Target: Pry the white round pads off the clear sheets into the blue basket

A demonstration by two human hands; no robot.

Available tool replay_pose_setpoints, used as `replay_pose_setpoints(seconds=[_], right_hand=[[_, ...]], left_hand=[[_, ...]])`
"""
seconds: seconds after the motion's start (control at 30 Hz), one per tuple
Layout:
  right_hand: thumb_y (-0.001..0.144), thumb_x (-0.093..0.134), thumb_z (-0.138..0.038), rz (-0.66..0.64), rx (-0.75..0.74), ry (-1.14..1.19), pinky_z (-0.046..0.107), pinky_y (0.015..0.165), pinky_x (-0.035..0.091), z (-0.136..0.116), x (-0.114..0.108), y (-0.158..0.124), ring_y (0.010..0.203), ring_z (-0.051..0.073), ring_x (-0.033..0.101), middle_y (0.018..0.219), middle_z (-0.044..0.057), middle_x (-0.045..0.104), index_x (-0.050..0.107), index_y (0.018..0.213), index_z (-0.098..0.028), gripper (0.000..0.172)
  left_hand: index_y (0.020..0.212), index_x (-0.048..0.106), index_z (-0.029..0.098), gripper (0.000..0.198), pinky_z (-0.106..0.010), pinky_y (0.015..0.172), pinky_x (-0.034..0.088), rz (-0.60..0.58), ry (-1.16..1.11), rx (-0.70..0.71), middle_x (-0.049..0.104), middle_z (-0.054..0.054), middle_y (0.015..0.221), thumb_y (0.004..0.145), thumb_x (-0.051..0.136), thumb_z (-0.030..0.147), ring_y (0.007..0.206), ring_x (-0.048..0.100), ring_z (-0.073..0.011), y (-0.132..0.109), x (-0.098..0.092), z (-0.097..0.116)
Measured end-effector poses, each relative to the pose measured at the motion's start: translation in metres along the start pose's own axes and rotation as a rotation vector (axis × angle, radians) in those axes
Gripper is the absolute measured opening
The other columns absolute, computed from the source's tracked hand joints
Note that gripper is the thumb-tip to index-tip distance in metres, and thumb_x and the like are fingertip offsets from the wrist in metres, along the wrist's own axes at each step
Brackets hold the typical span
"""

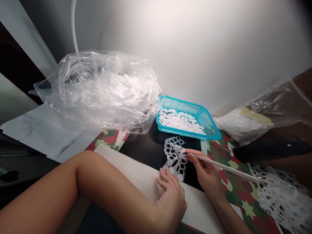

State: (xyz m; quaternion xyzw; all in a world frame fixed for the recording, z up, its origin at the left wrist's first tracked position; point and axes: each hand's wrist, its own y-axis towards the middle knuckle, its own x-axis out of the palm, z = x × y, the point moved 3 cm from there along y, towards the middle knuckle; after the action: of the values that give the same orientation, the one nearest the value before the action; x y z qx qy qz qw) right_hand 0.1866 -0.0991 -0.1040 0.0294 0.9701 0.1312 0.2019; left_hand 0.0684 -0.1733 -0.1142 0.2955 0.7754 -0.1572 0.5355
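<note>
A translucent white sheet full of round holes lies on a black surface in front of me. It looks like the leftover web around cut-out discs, and a few white discs still show near its lower end. My left hand rests on that end with its fingers stretched out and slightly spread. In my right hand is a long thin white stick, pinched between thumb and fingers. The stick's near tip meets the middle of the holed sheet, where the web looks pulled and bunched; fine detail there is hidden.
Behind the sheet stands a turquoise plastic basket holding many small white discs. A large clear plastic bag with white contents bulges at the left. Holed scraps pile up at the right, below another bag. Pale board lies along the front.
</note>
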Motion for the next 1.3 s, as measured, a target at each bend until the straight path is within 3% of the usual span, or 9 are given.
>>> replay_pose_setpoints(seconds=[0.23, 0.4, 0.47, 0.57, 0.7, 0.8, 1.03, 1.13, 1.3], right_hand=[[0.085, 0.059, -0.030, 0.047, 0.002, 0.026, 0.034, 0.079, 0.059, 0.001, -0.002, 0.000, 0.087, 0.020, 0.066, 0.098, 0.004, 0.069, 0.069, 0.096, -0.022, 0.017], [0.084, 0.060, -0.028, 0.396, -0.074, 0.074, 0.039, 0.084, 0.057, -0.005, -0.028, 0.010, 0.092, 0.021, 0.066, 0.097, 0.004, 0.068, 0.068, 0.095, -0.019, 0.016], [0.085, 0.060, -0.027, 0.415, -0.077, 0.067, 0.040, 0.085, 0.057, -0.007, -0.033, 0.011, 0.093, 0.021, 0.066, 0.097, 0.004, 0.069, 0.068, 0.096, -0.019, 0.016], [0.086, 0.057, -0.023, 0.243, -0.151, 0.064, 0.039, 0.082, 0.058, -0.012, -0.025, 0.008, 0.093, 0.021, 0.066, 0.097, 0.004, 0.069, 0.069, 0.095, -0.022, 0.014], [0.087, 0.053, -0.015, -0.203, -0.354, -0.111, 0.037, 0.089, 0.054, -0.016, 0.001, -0.006, 0.103, 0.021, 0.062, 0.109, 0.004, 0.067, 0.067, 0.105, -0.028, 0.026], [0.089, 0.052, -0.018, -0.472, -0.379, -0.201, 0.032, 0.092, 0.052, -0.011, 0.019, -0.014, 0.108, 0.020, 0.060, 0.120, 0.006, 0.061, 0.062, 0.117, -0.027, 0.032], [0.090, 0.051, -0.019, -0.504, -0.294, -0.033, 0.033, 0.087, 0.053, -0.016, 0.027, -0.004, 0.098, 0.019, 0.065, 0.105, 0.008, 0.069, 0.070, 0.099, -0.023, 0.022], [0.089, 0.053, -0.020, -0.515, -0.270, 0.015, 0.035, 0.086, 0.052, -0.019, 0.027, 0.000, 0.098, 0.020, 0.065, 0.102, 0.008, 0.070, 0.071, 0.096, -0.023, 0.019], [0.089, 0.053, -0.022, -0.539, -0.245, 0.016, 0.036, 0.089, 0.051, -0.014, 0.026, -0.002, 0.101, 0.021, 0.063, 0.106, 0.007, 0.069, 0.071, 0.098, -0.025, 0.020]], left_hand=[[0.120, 0.057, 0.004, 0.062, -0.050, 0.055, 0.057, -0.004, 0.000, 0.028, 0.060, -0.031, 0.110, 0.075, 0.061, 0.047, 0.094, 0.063, -0.0428, 0.000, 0.002, 0.002], [0.119, 0.057, 0.004, 0.063, -0.050, 0.055, 0.057, -0.028, 0.022, 0.040, 0.061, -0.030, 0.108, 0.073, 0.064, 0.046, 0.091, 0.063, -0.0433, -0.001, 0.002, 0.001], [0.118, 0.058, 0.003, 0.060, -0.045, 0.056, 0.058, 0.014, 0.016, 0.053, 0.062, -0.029, 0.107, 0.075, 0.062, 0.045, 0.092, 0.064, -0.0410, -0.003, 0.000, -0.003], [0.116, 0.059, 0.004, 0.054, -0.042, 0.056, 0.058, 0.052, 0.022, 0.054, 0.064, -0.027, 0.105, 0.078, 0.058, 0.043, 0.090, 0.065, -0.0388, -0.004, -0.001, -0.005], [0.112, 0.063, 0.007, 0.046, -0.049, 0.056, 0.057, 0.030, 0.077, 0.013, 0.064, -0.028, 0.103, 0.080, 0.056, 0.039, 0.087, 0.065, -0.0411, -0.001, 0.002, 0.003], [0.111, 0.064, 0.006, 0.045, -0.051, 0.056, 0.056, 0.002, 0.102, 0.027, 0.064, -0.028, 0.102, 0.078, 0.058, 0.037, 0.087, 0.065, -0.0426, 0.000, 0.002, 0.005], [0.114, 0.060, 0.004, 0.054, -0.048, 0.057, 0.057, 0.004, -0.016, 0.081, 0.064, -0.029, 0.102, 0.075, 0.062, 0.041, 0.090, 0.064, -0.0416, -0.002, -0.005, -0.005], [0.111, 0.061, 0.003, 0.052, -0.051, 0.054, 0.056, -0.018, 0.053, 0.070, 0.065, -0.030, 0.099, 0.076, 0.061, 0.041, 0.086, 0.065, -0.0433, 0.000, 0.000, 0.000], [0.110, 0.062, 0.005, 0.047, -0.051, 0.055, 0.056, 0.044, 0.182, 0.094, 0.066, -0.028, 0.099, 0.077, 0.058, 0.039, 0.082, 0.066, -0.0410, -0.002, 0.005, 0.008]])
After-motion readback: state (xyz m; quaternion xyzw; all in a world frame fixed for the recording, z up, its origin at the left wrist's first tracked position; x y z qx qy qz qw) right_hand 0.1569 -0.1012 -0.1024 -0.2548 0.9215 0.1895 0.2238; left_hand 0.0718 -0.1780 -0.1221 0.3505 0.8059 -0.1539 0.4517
